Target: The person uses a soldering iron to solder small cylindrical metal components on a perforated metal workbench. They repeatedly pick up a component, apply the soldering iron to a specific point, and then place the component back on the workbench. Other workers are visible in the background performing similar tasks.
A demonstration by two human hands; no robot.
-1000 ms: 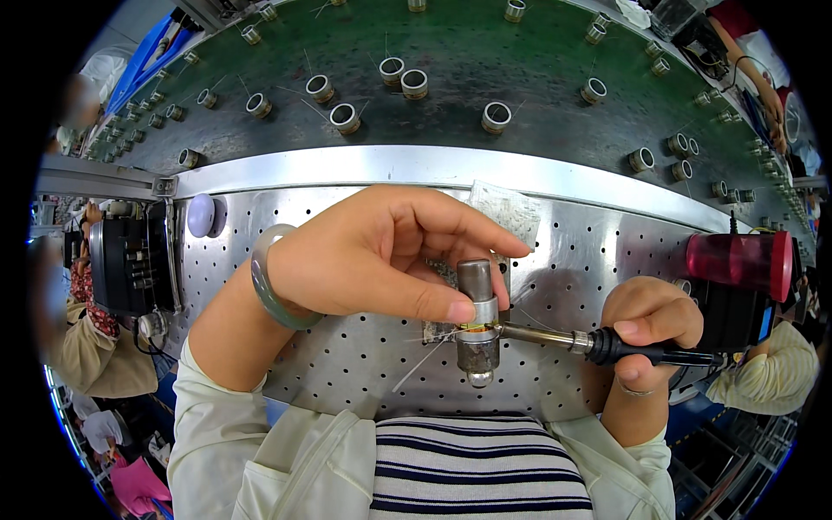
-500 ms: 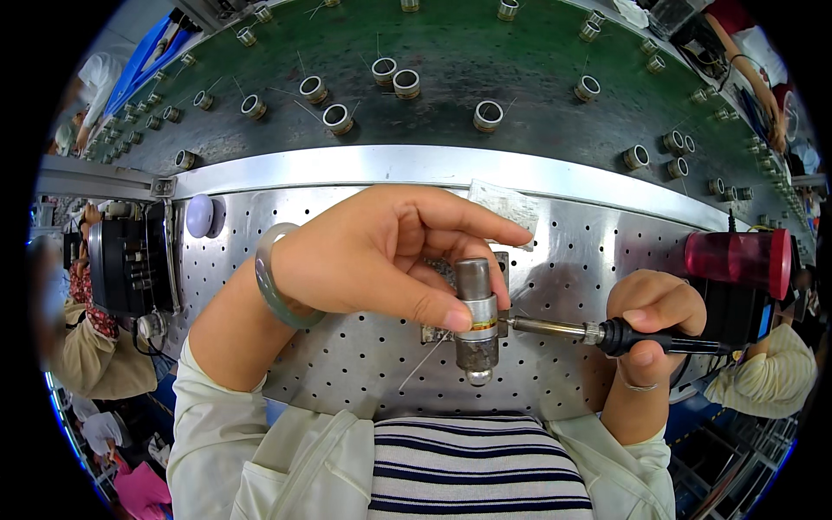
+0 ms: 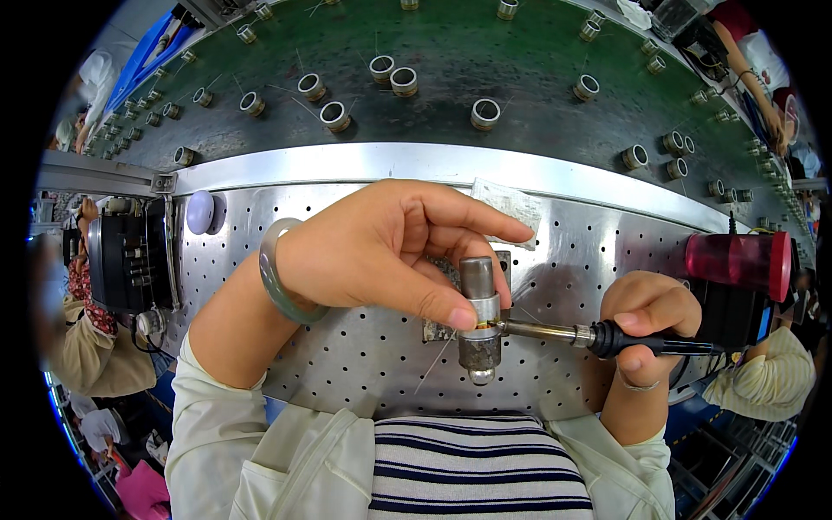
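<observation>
My left hand [image 3: 373, 251], a bangle on its wrist, holds a short metal ring [image 3: 485, 309] with a band of yellowish winding between thumb and a finger behind it. The ring sits around a dark metal rod [image 3: 477, 277] with a thicker lower part [image 3: 479, 353] and a rounded shiny end. Its index finger stretches out to the right. My right hand [image 3: 650, 312] grips a soldering iron [image 3: 628, 339] by its black handle. The iron's tip meets the right side of the ring at the winding. A thin wire hangs down to the left of the ring.
Beneath my hands lies a perforated metal worktop [image 3: 347, 373]. A green belt [image 3: 537, 52] behind the metal rail carries several similar rings [image 3: 486, 113]. A lilac knob [image 3: 200, 212] and a black device [image 3: 130, 264] are at left; a red container [image 3: 737, 264] stands right. Other people sit on both sides.
The soldering iron's tip has shifted slightly left and down against the ring. The ring and rod have moved a little to the right, and both hands keep their grip.
</observation>
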